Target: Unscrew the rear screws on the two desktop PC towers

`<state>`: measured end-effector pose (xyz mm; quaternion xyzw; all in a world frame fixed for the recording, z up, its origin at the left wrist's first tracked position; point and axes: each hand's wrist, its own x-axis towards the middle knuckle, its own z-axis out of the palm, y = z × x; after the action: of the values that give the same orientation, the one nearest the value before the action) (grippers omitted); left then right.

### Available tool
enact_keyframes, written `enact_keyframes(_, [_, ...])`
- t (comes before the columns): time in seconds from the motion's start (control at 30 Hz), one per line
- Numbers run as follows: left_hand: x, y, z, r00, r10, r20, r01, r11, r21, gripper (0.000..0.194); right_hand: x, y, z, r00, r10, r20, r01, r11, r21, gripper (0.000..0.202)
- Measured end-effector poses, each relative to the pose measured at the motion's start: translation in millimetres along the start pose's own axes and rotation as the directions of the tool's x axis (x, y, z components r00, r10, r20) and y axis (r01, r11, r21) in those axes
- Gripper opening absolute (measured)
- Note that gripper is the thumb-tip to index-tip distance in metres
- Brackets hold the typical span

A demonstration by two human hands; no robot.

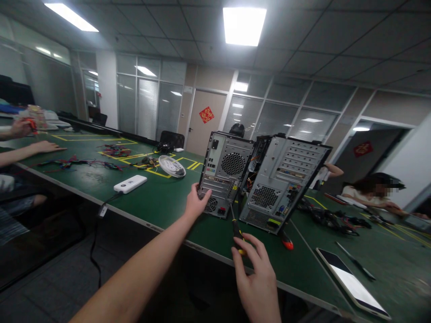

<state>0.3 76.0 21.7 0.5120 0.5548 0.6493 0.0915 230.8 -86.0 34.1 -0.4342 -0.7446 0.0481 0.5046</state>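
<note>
A desktop computer case (218, 179) stands upright on the green table, its rear panel with fan grille and ports toward me. My left hand (197, 200) grips its lower left edge, with the thumb on the rear panel and the other fingers partly hidden along the side. My right hand (254, 264) pinches the black and yellow handle of a screwdriver (237, 231). The screwdriver's tip points up at the lower right edge of the rear panel; whether it sits on a screw is too small to tell. Close on the right stands a second computer case (269, 193), with its inside partly showing.
A red-tipped tool handle (288, 242) lies beside the second case. Farther right are a phone (350, 280), a thin tool (355, 261) and black cables (333, 217). To the left lie a white power bank (130, 184), a white oval part (172, 166) and wires. Other people sit at both sides.
</note>
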Motion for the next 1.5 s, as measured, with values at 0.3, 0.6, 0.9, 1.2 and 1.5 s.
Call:
enact_keyframes(0.3, [0.0,-0.9,0.0,1.000,0.004,-0.015,-0.004,1.000,0.006,0.055,1.4,-3.9,-3.1,1.000,-0.004,0.014,0.004,1.000,0.013,0.027])
enact_keyframes(0.6, [-0.5,3.9,-2.0,1.000,-0.004,-0.009,0.004,1.000,0.004,0.053,0.2,0.3,0.3,0.999,0.037,0.016,-0.038,0.997,0.061,0.023])
enact_keyframes(0.9, [-0.8,1.8,-2.0,1.000,-0.011,-0.005,0.011,1.000,0.009,0.056,-2.0,1.8,0.6,0.995,0.099,0.008,-0.099,0.993,0.061,0.025])
enact_keyframes(1.2, [-0.7,3.8,-0.9,1.000,-0.028,-0.008,0.028,1.000,0.003,0.055,-0.5,1.1,2.2,1.000,0.000,0.004,0.000,0.997,0.072,0.021])
enact_keyframes(1.5, [-1.1,1.8,-1.5,1.000,-0.012,-0.009,0.012,1.000,-0.002,0.055,-2.7,-2.5,-0.1,0.997,-0.055,0.046,0.055,0.998,-0.014,0.029])
